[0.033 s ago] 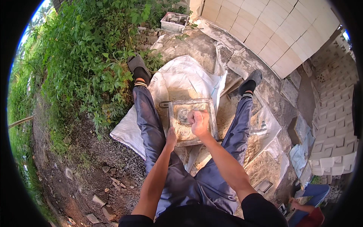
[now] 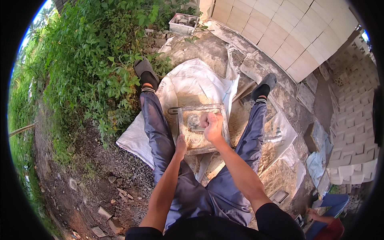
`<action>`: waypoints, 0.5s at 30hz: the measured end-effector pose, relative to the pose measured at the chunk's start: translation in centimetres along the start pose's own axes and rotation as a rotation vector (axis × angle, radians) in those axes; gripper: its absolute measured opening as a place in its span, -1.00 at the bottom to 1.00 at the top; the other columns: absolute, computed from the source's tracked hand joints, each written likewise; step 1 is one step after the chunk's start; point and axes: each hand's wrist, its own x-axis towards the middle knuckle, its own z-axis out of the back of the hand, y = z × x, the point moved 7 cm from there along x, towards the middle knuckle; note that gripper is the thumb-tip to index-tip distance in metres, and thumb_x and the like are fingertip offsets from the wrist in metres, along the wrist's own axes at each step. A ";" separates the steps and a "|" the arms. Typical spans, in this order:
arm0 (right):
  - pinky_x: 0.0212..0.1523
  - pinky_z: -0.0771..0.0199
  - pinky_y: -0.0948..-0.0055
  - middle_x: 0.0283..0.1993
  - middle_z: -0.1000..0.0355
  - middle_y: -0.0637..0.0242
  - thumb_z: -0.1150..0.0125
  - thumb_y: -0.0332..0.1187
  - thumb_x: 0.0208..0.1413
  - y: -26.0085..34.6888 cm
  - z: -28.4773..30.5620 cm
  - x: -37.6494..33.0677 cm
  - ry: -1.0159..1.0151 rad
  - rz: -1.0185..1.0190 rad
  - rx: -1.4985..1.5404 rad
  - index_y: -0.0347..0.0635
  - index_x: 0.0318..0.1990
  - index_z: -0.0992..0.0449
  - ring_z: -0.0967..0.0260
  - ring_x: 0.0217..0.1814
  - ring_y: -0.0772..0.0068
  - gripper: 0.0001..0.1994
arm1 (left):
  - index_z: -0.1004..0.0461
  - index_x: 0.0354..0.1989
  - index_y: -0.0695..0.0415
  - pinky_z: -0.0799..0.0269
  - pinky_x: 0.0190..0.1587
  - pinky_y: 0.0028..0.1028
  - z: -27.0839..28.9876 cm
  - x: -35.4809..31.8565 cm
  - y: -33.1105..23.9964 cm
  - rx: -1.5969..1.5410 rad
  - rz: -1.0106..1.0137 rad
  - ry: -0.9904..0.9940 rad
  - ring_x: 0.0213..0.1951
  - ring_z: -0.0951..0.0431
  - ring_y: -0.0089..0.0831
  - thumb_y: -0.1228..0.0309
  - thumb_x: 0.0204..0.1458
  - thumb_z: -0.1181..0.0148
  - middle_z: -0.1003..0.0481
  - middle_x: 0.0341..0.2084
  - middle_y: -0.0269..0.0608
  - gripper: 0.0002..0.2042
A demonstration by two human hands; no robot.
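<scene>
A square, shallow frame [image 2: 226,138] lies between my legs, filled with pale, crumbly powder [image 2: 202,141]. Set in the powder is a grey, squarish piece with a round relief [image 2: 194,121]. My left hand [image 2: 181,145] grips the frame's left side near its lower corner, its fingers partly hidden. Over the right part of the frame my right hand [image 2: 213,126] is closed in a fist; whatever it may hold is hidden. A dark loop handle [image 2: 173,111] sticks out from the frame's upper left corner.
Under the frame lies a white woven sack [image 2: 192,76] dusted with powder. A box of grey pieces [image 2: 183,25] stands beyond it. Pale blocks [image 2: 276,32] are stacked at upper right, green plants [image 2: 92,68] grow at left. Another person's arm [image 2: 322,218] shows at lower right.
My right fist has shifted slightly up and to the right over the frame. My left hand stays at the frame's left side.
</scene>
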 end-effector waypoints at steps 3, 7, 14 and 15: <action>-0.75 0.24 0.51 -0.83 0.00 0.39 0.28 0.13 0.16 3.8 0.2 3.4 -0.025 -0.070 0.110 -0.19 -0.83 -0.02 0.15 -0.81 0.57 -0.35 | -0.15 0.16 0.24 -0.06 0.14 -0.46 0.6 1.6 1.8 -0.010 -0.015 -0.032 0.13 -0.22 -0.29 0.09 0.22 0.33 -0.25 0.10 -0.08 -0.50; -0.75 0.22 0.51 -0.83 0.02 0.39 0.27 0.11 0.17 5.1 0.2 2.8 0.026 0.057 0.091 -0.19 -0.83 -0.01 0.15 -0.81 0.57 -0.35 | -0.14 0.17 0.23 -0.06 0.14 -0.46 0.1 -0.4 -1.5 0.034 0.021 -0.035 0.14 -0.22 -0.30 0.11 0.22 0.33 -0.25 0.11 -0.10 -0.50; -0.75 0.20 0.51 -0.84 0.06 0.43 0.23 0.15 0.12 -1.2 0.7 1.8 0.052 -0.073 0.118 -0.14 -0.82 -0.02 0.14 -0.81 0.58 -0.37 | -0.13 0.17 0.23 -0.05 0.15 -0.48 -0.5 -0.7 -0.9 -0.062 0.092 -0.030 0.13 -0.22 -0.31 0.13 0.22 0.32 -0.26 0.10 -0.14 -0.52; -0.74 0.20 0.51 -0.84 0.07 0.44 0.23 0.16 0.12 1.8 -1.8 2.8 0.124 -0.041 0.221 -0.13 -0.82 -0.01 0.16 -0.80 0.58 -0.37 | -0.13 0.17 0.25 -0.04 0.16 -0.48 2.9 4.2 4.1 -0.119 -0.010 -0.088 0.14 -0.21 -0.32 0.13 0.22 0.32 -0.25 0.11 -0.11 -0.52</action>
